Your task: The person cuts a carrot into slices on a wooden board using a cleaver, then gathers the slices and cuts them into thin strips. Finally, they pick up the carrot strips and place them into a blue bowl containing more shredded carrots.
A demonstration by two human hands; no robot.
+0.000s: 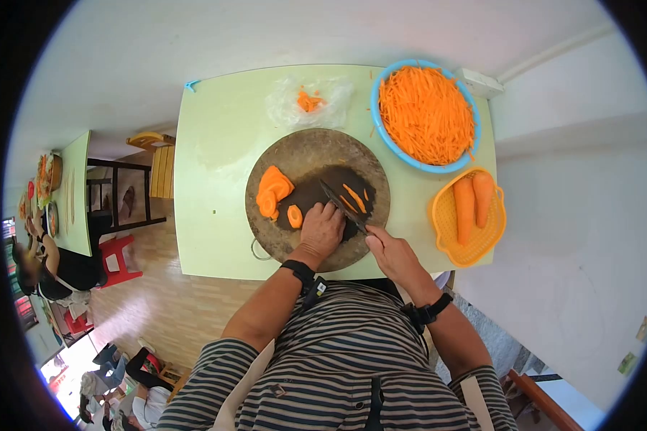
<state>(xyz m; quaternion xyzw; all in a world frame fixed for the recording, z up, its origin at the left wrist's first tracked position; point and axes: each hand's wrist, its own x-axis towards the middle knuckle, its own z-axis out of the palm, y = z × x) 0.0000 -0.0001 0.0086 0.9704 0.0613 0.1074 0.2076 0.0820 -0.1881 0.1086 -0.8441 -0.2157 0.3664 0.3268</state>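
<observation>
My right hand is wrapped round the handle of a kitchen knife, its dark blade seen nearly edge-on over the round wooden chopping board. Close against the blade's left side, my left hand presses down on the board with bent fingers; whatever lies beneath them is hidden. To the left of that hand are a pile of carrot slices and a single carrot slice. Several thin carrot strips lie right of the blade.
Beyond the board, a blue basin holds a heap of shredded carrot. A yellow basket with two whole carrots stands at the right. Carrot scraps sit on a clear plastic bag. Other people are at the far left.
</observation>
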